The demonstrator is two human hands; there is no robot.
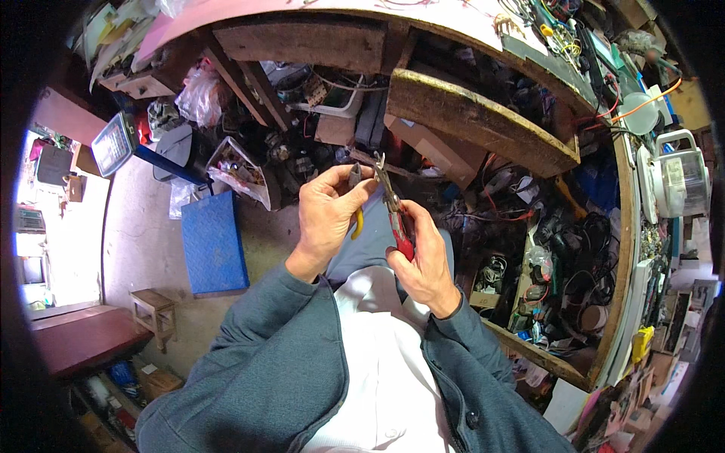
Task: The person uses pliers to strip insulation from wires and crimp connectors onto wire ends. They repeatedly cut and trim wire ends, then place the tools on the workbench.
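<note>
Both my hands are raised in front of my lap, close together, each closed on a tool. In my left hand is a small pair of pliers with yellow handles; its dark jaws stick up between thumb and forefinger, and most of it is hidden by my fingers. My right hand grips a pair of red-handled pliers, tilted with the worn metal jaws up and to the left. Those jaws stand near my left fingertips; whether they touch them or anything small between them, I cannot tell.
A wooden workbench with a pulled-out drawer stands ahead, heaps of cables and parts beneath it. To the left are a platform scale with a blue plate, a white bin and a small wooden stool. A lidded clear container sits at right.
</note>
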